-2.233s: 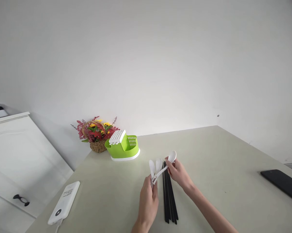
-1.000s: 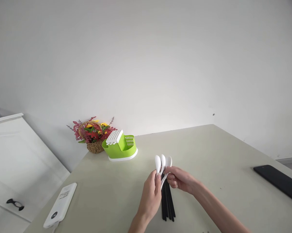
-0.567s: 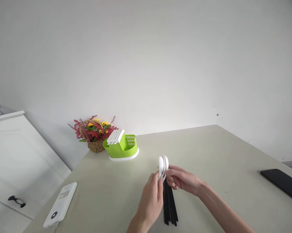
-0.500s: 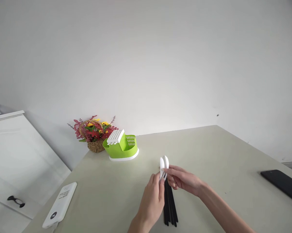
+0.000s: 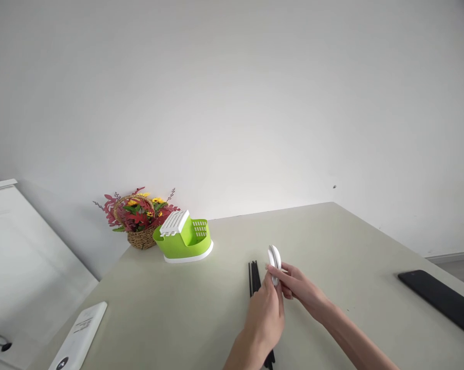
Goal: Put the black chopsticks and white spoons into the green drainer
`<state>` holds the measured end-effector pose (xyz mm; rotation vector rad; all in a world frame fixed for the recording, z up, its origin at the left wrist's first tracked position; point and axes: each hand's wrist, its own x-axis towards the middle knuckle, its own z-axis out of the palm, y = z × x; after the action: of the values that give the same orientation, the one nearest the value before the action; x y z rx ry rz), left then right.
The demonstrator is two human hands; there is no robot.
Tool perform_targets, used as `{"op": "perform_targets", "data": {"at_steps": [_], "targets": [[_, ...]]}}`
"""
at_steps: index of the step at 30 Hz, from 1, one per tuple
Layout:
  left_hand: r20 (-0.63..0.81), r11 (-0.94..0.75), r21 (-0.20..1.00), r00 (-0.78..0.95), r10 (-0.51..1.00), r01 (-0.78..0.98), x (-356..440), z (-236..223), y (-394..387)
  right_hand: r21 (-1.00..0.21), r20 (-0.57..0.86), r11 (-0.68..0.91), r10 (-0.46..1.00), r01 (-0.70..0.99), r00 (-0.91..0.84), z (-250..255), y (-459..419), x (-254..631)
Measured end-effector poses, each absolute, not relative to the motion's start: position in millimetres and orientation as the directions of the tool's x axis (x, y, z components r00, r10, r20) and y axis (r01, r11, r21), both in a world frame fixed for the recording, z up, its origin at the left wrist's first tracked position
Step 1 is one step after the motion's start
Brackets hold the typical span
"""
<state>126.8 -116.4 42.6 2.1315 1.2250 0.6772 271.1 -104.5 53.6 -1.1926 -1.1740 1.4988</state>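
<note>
A few white spoons (image 5: 275, 257) stand upright, bowls up and pressed together, above the table. My left hand (image 5: 265, 313) is closed round their lower part, so the handles are hidden. My right hand (image 5: 295, 284) pinches the same spoons from the right side, fingers closed near the base of the bowls. Beneath and behind my left hand lies a bundle of black chopsticks (image 5: 255, 277) on the table, their middle covered by that hand.
Toward the back left are a green and white cutlery holder (image 5: 183, 246) and a wicker basket of flowers (image 5: 143, 239). A white power bank (image 5: 79, 336) lies at the left edge of the table (image 5: 170, 318). A black phone (image 5: 440, 298) lies at the right.
Both hands have moved right with the spoons, away from above the chopsticks' far ends, which now show. The bowls are now stacked more tightly. The view has shifted slightly right.
</note>
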Motion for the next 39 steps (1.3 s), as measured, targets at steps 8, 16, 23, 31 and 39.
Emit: {"op": "perform_targets", "data": {"at_steps": [8, 16, 23, 31, 39], "targets": [[0.078, -0.36, 0.76, 0.473, 0.877, 0.542, 144.8, 40.0, -122.0, -0.974, -0.163, -0.183, 0.975, -0.132, -0.15, 39.1, -114.8, 287.0], [0.022, -0.374, 0.773, 0.566, 0.824, 0.513, 149.2, 47.4, -113.5, -0.98, -0.197, -0.198, 0.978, -0.017, -0.065, 33.9, -113.7, 288.6], [-0.035, -0.321, 0.836, 0.627, 0.778, 0.445, 149.5, 52.2, -110.3, -0.978, -0.208, -0.206, 0.97, 0.031, -0.125, 36.1, -119.0, 301.1], [-0.102, -0.317, 0.824, 0.673, 0.732, 0.47, 138.7, 64.9, -119.2, -0.97, -0.235, -0.242, 0.952, -0.011, -0.197, 24.1, -123.2, 316.8], [-0.075, -0.343, 0.81, 0.665, 0.743, 0.475, 137.1, 61.2, -118.3, -0.962, -0.249, -0.27, 0.933, -0.044, -0.26, 29.0, -126.3, 315.1]]}}
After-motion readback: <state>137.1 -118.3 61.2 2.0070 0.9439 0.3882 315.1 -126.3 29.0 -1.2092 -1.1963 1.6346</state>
